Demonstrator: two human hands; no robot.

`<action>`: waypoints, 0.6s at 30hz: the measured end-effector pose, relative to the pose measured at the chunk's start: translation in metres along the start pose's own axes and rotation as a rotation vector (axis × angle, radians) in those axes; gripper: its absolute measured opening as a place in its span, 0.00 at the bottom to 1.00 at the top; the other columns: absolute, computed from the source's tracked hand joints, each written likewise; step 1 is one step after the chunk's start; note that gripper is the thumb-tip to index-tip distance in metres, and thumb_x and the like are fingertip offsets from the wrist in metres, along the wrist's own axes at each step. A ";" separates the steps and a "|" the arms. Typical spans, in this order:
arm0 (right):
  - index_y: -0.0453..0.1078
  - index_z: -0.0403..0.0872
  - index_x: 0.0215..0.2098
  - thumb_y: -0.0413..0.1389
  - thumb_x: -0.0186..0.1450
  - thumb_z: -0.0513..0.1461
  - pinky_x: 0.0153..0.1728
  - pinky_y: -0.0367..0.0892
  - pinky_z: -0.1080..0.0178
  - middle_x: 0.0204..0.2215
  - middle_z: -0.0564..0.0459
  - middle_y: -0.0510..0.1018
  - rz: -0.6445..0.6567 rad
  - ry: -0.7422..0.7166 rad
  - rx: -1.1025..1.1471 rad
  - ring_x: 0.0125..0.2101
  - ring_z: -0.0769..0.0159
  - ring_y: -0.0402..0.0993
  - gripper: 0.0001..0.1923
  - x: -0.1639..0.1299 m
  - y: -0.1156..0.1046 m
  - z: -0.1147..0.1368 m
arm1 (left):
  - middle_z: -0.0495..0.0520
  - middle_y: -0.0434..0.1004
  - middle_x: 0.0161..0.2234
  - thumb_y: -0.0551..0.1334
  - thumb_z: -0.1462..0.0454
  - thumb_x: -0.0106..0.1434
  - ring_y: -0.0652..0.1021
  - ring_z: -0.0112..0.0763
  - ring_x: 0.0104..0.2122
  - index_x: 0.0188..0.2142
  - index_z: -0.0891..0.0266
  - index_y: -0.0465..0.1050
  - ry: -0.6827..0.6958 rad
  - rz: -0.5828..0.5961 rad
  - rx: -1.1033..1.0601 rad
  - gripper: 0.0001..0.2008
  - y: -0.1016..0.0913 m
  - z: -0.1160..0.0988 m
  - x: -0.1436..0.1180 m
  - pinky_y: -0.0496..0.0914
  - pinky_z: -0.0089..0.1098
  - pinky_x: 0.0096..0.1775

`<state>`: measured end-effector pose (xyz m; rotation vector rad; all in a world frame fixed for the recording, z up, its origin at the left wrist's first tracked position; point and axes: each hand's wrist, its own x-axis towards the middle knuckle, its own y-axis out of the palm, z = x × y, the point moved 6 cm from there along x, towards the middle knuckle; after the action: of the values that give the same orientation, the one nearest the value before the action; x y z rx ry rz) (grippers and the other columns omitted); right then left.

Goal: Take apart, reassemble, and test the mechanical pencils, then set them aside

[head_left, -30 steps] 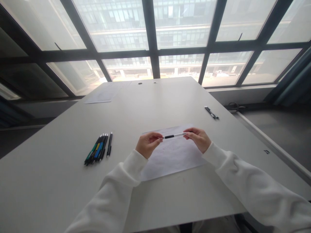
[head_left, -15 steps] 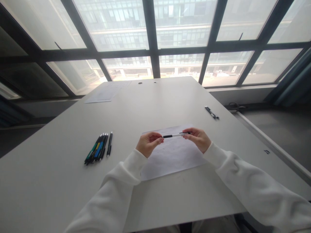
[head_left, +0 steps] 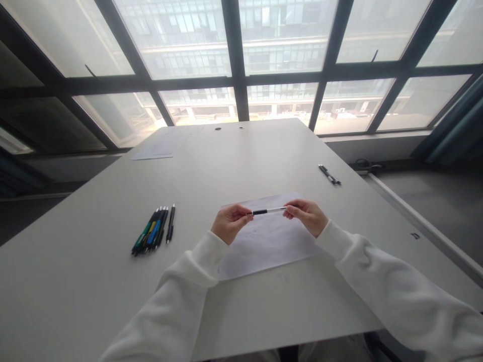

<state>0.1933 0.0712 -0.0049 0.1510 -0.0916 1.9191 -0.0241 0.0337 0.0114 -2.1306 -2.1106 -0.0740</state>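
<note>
A slim pen [head_left: 268,211] with a white barrel and a black grip is held level above a white sheet of paper [head_left: 267,241]. My left hand [head_left: 229,222] pinches its tip end and my right hand [head_left: 306,215] pinches its other end. Both hands hover just over the far part of the sheet, near the middle of the grey table [head_left: 234,161]. Both sleeves are white.
A row of several pens [head_left: 153,232] with green, yellow and blue barrels lies to the left. Two dark pens [head_left: 329,175] lie near the right table edge. Another sheet of paper [head_left: 160,147] lies at the far left corner. Large windows stand behind the table.
The pen has turned slightly between my fingers; a black clip that showed at the right end half a second ago is now hidden. Both hands stay in place.
</note>
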 end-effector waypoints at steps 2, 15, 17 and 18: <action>0.71 0.43 0.29 0.55 0.56 0.49 0.28 0.63 0.63 0.21 0.52 0.74 0.003 -0.021 -0.075 0.23 0.69 0.67 0.16 0.000 -0.001 0.003 | 0.54 0.77 0.25 0.67 0.62 0.46 0.77 0.33 0.28 0.27 0.66 0.72 0.008 0.002 0.017 0.10 0.001 -0.001 0.000 0.72 0.32 0.33; 0.64 0.45 0.36 0.58 0.53 0.46 0.20 0.51 0.68 0.21 0.59 0.62 0.068 0.015 -0.219 0.19 0.75 0.55 0.17 -0.002 0.008 0.009 | 0.54 0.77 0.25 0.67 0.63 0.48 0.77 0.31 0.27 0.27 0.66 0.72 0.023 0.047 0.059 0.09 0.006 -0.001 -0.001 0.72 0.31 0.33; 0.64 0.45 0.33 0.59 0.52 0.46 0.20 0.52 0.68 0.21 0.59 0.63 0.090 0.018 -0.195 0.20 0.75 0.55 0.17 -0.003 0.009 0.008 | 0.54 0.77 0.25 0.67 0.63 0.48 0.77 0.31 0.27 0.27 0.66 0.72 0.024 0.043 0.053 0.09 0.006 -0.001 -0.001 0.72 0.31 0.33; 0.64 0.44 0.32 0.59 0.52 0.46 0.20 0.52 0.68 0.22 0.59 0.63 0.095 0.016 -0.189 0.20 0.75 0.56 0.17 -0.002 0.009 0.008 | 0.54 0.77 0.25 0.67 0.63 0.48 0.77 0.31 0.28 0.27 0.66 0.72 0.024 0.042 0.049 0.09 0.005 -0.001 -0.001 0.72 0.31 0.33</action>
<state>0.1865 0.0650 0.0023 0.0039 -0.2729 1.9946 -0.0187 0.0323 0.0116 -2.1340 -2.0316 -0.0424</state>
